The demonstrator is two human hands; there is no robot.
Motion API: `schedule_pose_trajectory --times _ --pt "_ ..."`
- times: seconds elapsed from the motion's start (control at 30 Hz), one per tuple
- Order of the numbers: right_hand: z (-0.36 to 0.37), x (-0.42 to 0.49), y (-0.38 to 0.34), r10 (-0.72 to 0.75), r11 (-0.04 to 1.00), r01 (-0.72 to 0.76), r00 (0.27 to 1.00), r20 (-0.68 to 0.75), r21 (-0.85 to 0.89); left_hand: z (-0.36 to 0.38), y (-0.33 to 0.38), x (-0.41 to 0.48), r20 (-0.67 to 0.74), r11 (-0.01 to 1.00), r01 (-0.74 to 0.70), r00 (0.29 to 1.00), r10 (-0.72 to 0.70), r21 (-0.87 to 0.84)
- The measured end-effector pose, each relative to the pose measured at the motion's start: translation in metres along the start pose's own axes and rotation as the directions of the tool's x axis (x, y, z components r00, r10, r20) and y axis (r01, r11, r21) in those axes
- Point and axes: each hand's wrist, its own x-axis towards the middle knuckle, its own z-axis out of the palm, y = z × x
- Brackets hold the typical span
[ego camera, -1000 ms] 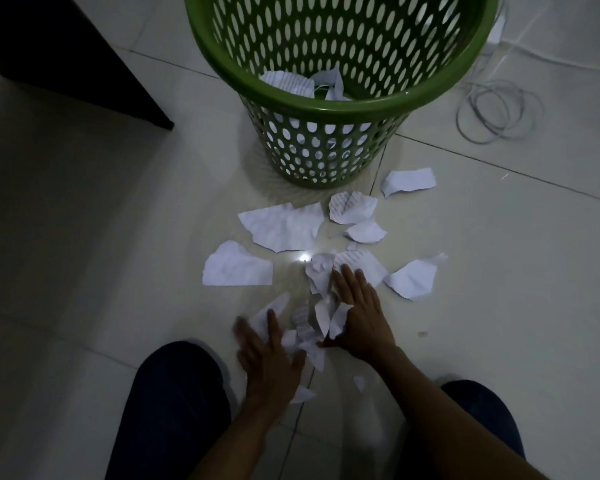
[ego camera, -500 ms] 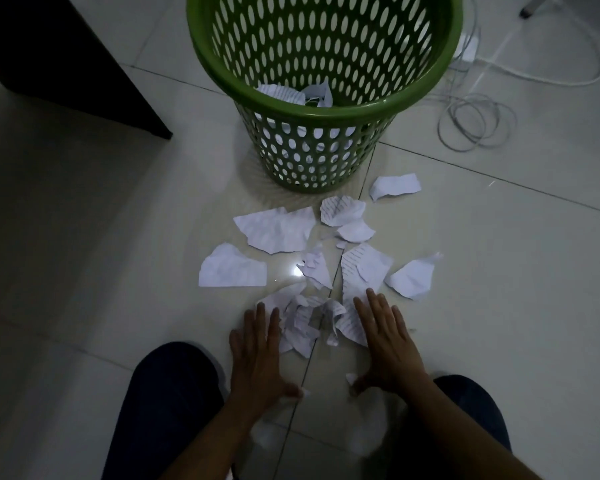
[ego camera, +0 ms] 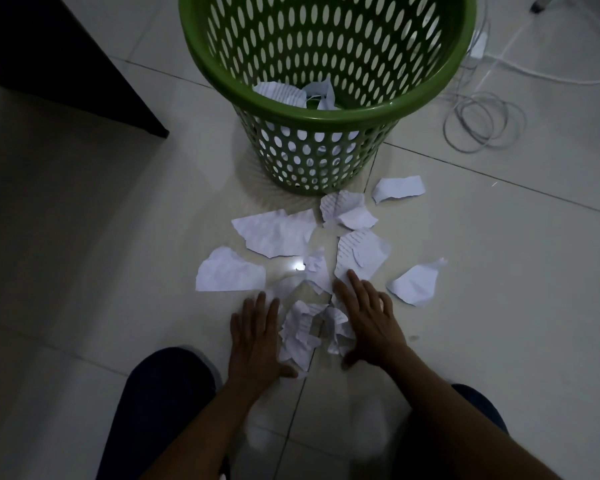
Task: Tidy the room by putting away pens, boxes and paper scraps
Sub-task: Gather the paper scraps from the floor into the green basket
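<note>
From the head camera, the view looks down on a pale tiled floor (ego camera: 84,237) in dim light. The left hand (ego camera: 257,337) lies palm down on the tiles with its fingers straight and close together, its inner edge touching a small heap of crumpled scraps (ego camera: 305,336). The right hand (ego camera: 371,323) lies flat on the other side of the heap, fingers spread a little and pointing away from the body, its thumb side against the paper. Neither hand grips anything; the heap sits between the two of them.

More torn paper lies on the floor beyond the hands. A large piece (ego camera: 278,233) is in the middle, a rounded piece (ego camera: 227,271) lies to its left, and a lined piece (ego camera: 361,251) sits just past the right fingertips. Another piece (ego camera: 416,284) lies off to the right, apart from the rest. Two smaller ones (ego camera: 347,209) and (ego camera: 397,188) lie near the foot of a green plastic basket (ego camera: 312,154).

The basket stands upright beyond the scraps, with a few bits of paper (ego camera: 281,93) already inside. A coil of pale cable (ego camera: 482,123) lies to its right, and dark furniture (ego camera: 66,57) fills the upper left corner. The person's knees, in dark trousers (ego camera: 167,393), show at the bottom.
</note>
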Motion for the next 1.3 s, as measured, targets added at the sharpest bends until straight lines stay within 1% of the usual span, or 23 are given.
schedule_pose_trajectory --times 0.1,0.17,0.23,0.3,0.33,0.37,0.4,0.47,0.53,0.57,0.6,0.67,0.73,0.8,0.87,0.93,1.03,1.2,1.3 --pt "-0.009 0.015 -0.001 -0.030 0.999 0.030 0.999 -0.031 -0.015 -0.018 -0.001 0.022 -0.049 0.997 -0.057 0.997 0.059 0.044" --pt "-0.009 0.022 -0.001 -0.046 0.999 0.046 0.999 -0.022 0.011 -0.026 -0.001 0.035 -0.089 0.993 -0.072 0.993 0.080 0.090" --pt "-0.009 0.026 0.000 -0.064 0.994 0.067 0.997 -0.042 0.082 -0.031 -0.001 0.043 -0.102 0.993 -0.050 0.993 0.062 0.111" --pt "-0.014 0.026 0.005 -0.062 0.983 0.081 0.991 -0.116 0.164 -0.035 -0.002 0.049 -0.093 0.994 -0.008 0.996 0.018 0.108" --pt "-0.019 0.026 0.009 -0.041 0.979 0.072 0.986 -0.161 0.191 -0.039 -0.002 0.051 -0.075 0.996 0.031 0.997 -0.025 0.082" --pt "-0.025 0.024 0.014 -0.001 0.978 0.041 0.982 -0.190 0.205 -0.043 -0.004 0.052 -0.053 0.996 0.087 0.995 -0.085 0.034" --pt "-0.033 0.021 0.021 0.066 0.978 -0.025 0.979 -0.194 0.209 -0.046 -0.006 0.054 -0.018 0.988 0.152 0.988 -0.152 -0.024" --pt "-0.044 0.016 0.035 0.250 0.954 -0.219 0.958 -0.138 0.205 -0.047 -0.011 0.056 0.047 0.962 0.247 0.969 -0.243 -0.113" --pt "-0.044 0.008 0.048 0.364 0.911 -0.343 0.930 -0.054 0.229 -0.047 -0.011 0.053 0.086 0.957 0.244 0.969 -0.232 -0.158" --pt "-0.043 0.007 0.052 0.386 0.893 -0.372 0.923 -0.006 0.252 -0.045 -0.010 0.053 0.099 0.960 0.229 0.972 -0.215 -0.163" --pt "-0.040 0.006 0.054 0.387 0.884 -0.382 0.921 0.037 0.268 -0.044 -0.008 0.053 0.105 0.963 0.214 0.974 -0.199 -0.164" --pt "-0.036 0.007 0.049 0.342 0.896 -0.357 0.934 0.100 0.265 -0.042 -0.005 0.054 0.099 0.972 0.170 0.983 -0.155 -0.165" --pt "-0.029 0.012 0.041 0.282 0.914 -0.304 0.952 0.119 0.268 -0.041 -0.003 0.053 0.094 0.981 0.126 0.989 -0.113 -0.146" --pt "-0.025 0.017 0.031 0.254 0.912 -0.271 0.963 0.095 0.307 -0.041 -0.001 0.052 0.101 0.987 0.109 0.990 -0.097 -0.122" --pt "-0.024 0.022 0.021 0.229 0.921 -0.238 0.971 0.066 0.309 -0.042 0.004 0.050 0.104 0.990 0.091 0.991 -0.079 -0.111" --pt "-0.024 0.026 0.011 0.197 0.939 -0.207 0.978 0.066 0.273 -0.038 0.010 0.050 0.098 0.991 0.059 0.994 -0.047 -0.121" --pt "-0.024 0.034 0.001 0.162 0.963 -0.173 0.984 0.071 0.208 -0.029 0.016 0.049 -0.023 1.000 -0.009 1.000 0.009 -0.009" --pt "-0.023 0.046 -0.011 0.100 0.988 -0.108 0.992 0.072 0.113 -0.023 0.009 0.053 0.023 0.998 -0.052 0.998 0.051 0.029" --pt "-0.019 0.052 -0.021 0.065 0.995 -0.069 0.996 0.056 0.072 -0.012 0.005 0.058 -0.024 0.995 -0.097 0.995 0.098 0.033"
